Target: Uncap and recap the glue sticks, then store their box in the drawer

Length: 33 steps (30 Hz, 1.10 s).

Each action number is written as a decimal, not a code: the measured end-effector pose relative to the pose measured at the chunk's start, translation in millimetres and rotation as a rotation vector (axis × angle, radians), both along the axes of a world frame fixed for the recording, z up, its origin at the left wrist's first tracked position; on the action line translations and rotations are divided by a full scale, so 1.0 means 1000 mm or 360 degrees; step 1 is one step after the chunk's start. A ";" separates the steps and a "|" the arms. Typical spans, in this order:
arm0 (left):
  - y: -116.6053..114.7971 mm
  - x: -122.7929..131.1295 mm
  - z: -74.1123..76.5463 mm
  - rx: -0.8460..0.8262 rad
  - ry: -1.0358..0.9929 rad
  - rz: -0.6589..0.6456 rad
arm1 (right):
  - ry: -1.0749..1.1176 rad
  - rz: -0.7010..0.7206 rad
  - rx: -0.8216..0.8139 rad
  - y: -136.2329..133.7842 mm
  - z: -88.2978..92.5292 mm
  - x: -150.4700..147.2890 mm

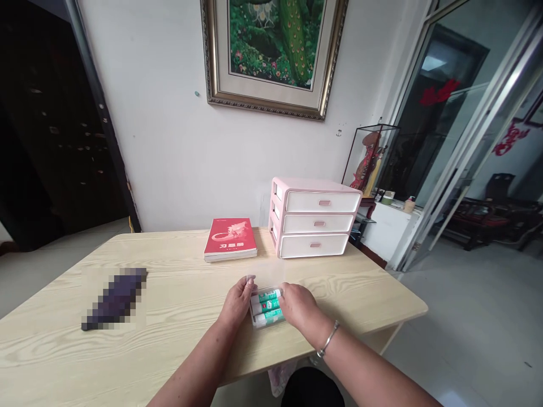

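A clear box (pixel 257 323) with several white-and-green glue sticks (pixel 268 307) lying side by side in it is near the front edge of the wooden table (pixel 178 316). My left hand (pixel 237 299) grips the box's left side, its thumb and fingers pressed together at the upper left corner. On the opposite side, my right hand (pixel 299 305) is closed around the box's right edge and hides the right ends of the sticks. A bracelet is on my right wrist.
Behind my hands lies a red book (pixel 231 237). A pink-and-white three-drawer unit (pixel 318 224) stands at the table's back right, against the wall. A blurred dark object (pixel 116 299) is on the left. The table's rounded right corner borders the floor.
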<state>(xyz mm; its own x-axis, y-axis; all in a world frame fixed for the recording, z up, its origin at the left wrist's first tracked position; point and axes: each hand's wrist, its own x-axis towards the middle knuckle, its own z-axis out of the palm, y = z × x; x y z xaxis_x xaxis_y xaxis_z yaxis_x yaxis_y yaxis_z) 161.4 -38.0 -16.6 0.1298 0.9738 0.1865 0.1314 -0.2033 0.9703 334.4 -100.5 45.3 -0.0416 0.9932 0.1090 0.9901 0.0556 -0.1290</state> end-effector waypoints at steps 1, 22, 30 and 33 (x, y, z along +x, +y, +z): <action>0.000 -0.001 0.000 0.0000 -0.0006 -0.0010 | -0.0033 -0.0011 -0.0064 0.004 0.004 -0.005; 0.001 0.001 -0.004 0.0108 0.0041 -0.0080 | 0.0973 -0.0093 0.0119 0.025 -0.022 -0.011; -0.013 -0.021 0.005 0.0331 0.0201 0.0253 | 0.1510 -0.0268 0.0143 0.027 -0.027 0.005; -0.033 -0.032 0.013 0.0587 0.0431 0.0384 | 0.1667 -0.0309 0.0126 0.013 -0.020 0.005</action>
